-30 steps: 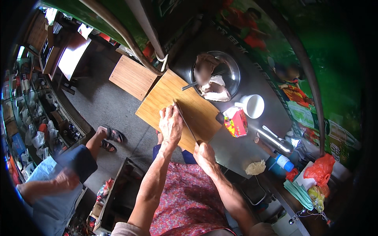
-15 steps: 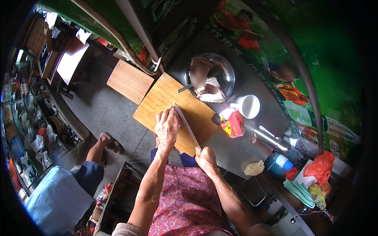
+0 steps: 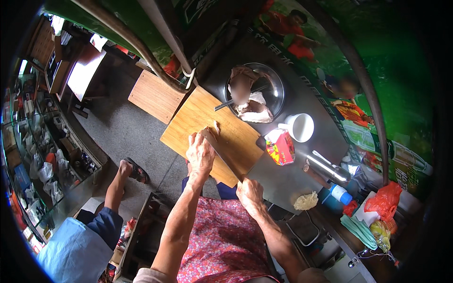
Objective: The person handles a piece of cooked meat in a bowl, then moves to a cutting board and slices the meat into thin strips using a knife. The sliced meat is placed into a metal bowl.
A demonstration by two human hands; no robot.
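My right hand [image 3: 250,192] is wrapped round the handle of a knife [image 3: 226,159], whose long blade slants up and left across a wooden cutting board [image 3: 181,123]. At the blade's far end, my left hand [image 3: 200,153] has its fingers curled down on a piece of pale meat [image 3: 207,133], mostly hidden under them. A small cut piece of meat [image 3: 216,126] lies on the board just beyond the blade. Past the board stands a steel bowl [image 3: 278,94] holding larger pieces of meat [image 3: 257,109], with dark chopsticks [image 3: 222,105] resting over its rim.
Right of the board are a white mug [image 3: 302,127], a red carton [image 3: 281,148], a steel flask [image 3: 328,167] and a pale scrubbing pad [image 3: 306,201]. A wooden stool [image 3: 155,95] stands beyond the board's left side. Someone in blue [image 3: 75,250] sits at lower left.
The blade has tilted and shifted slightly beside my left fingers. A small meat piece now lies apart on the board. The person at lower left has moved a little.
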